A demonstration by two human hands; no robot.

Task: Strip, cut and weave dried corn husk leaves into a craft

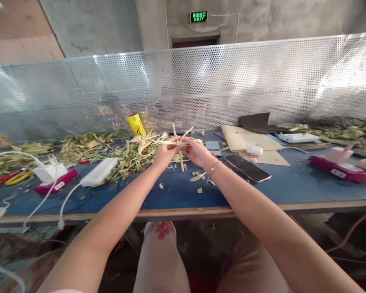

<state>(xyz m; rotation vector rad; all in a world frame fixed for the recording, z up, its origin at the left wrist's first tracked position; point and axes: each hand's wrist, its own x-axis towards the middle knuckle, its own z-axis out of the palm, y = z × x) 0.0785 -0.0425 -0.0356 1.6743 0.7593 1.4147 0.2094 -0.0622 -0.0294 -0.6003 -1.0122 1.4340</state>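
Both my hands meet above the blue table (pixel 177 191), pinching a small piece woven from pale leaf strips (pixel 178 141). My left hand (pixel 165 153) is closed on its left side. My right hand (pixel 195 150), with a bead bracelet at the wrist, is closed on its right side. Loose strip ends stick out upward, sideways and down from between the fingers. A heap of cut green and pale leaf strips (pixel 131 154) lies on the table just behind and left of my hands.
A black phone (pixel 247 167) lies right of my hands, with tan paper sheets (pixel 247 140) and a small white item behind it. White chargers and cables (pixel 97 173) and magenta devices (pixel 341 169) sit on the table. A yellow can (pixel 136 124) stands by the perforated metal screen (pixel 201 81).
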